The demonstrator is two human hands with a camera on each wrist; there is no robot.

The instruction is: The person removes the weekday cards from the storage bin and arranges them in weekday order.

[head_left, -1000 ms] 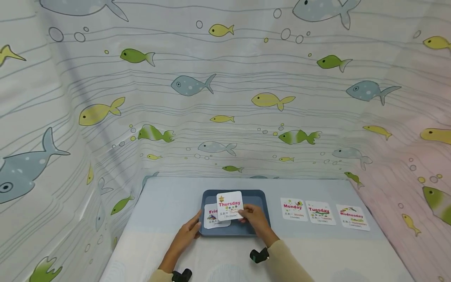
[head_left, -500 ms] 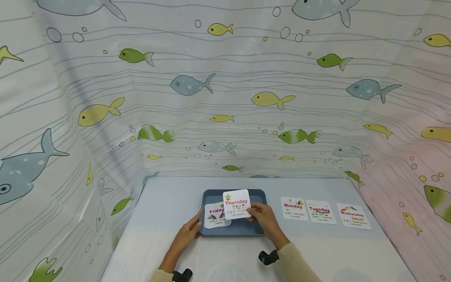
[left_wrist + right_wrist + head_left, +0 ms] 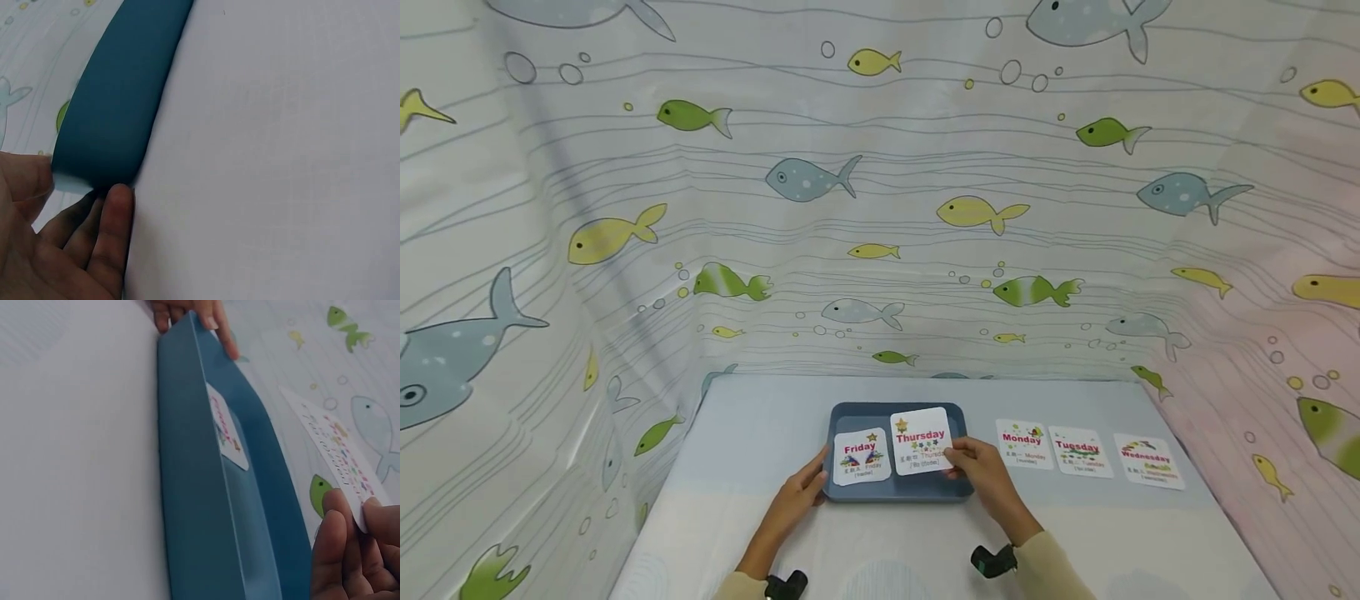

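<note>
My right hand [image 3: 992,477] pinches the lower right corner of a white "Thursday" flashcard [image 3: 920,425]. The card is held up over the right part of a blue tray [image 3: 917,492]. In the right wrist view this flashcard [image 3: 340,450] slants, its corner between thumb and fingers, apart from the tray wall. A "Friday" flashcard [image 3: 861,468] lies in the tray's left half, fully uncovered. At the tray's left end my left hand [image 3: 795,502] holds the edge; in the left wrist view its fingertip [image 3: 119,200] touches the tray's lower corner.
Right of the tray, three flashcards lie in a row on the white table [image 3: 925,550]: "Monday" [image 3: 1024,454], "Tuesday" [image 3: 1080,462] and "Wednesday" [image 3: 1150,471]. A fish-patterned cloth [image 3: 880,275] hangs behind and at both sides.
My right hand has carried the "Thursday" flashcard rightward, off its overlap with the "Friday" flashcard, which now shows whole. My left hand stays at the tray's edge.
</note>
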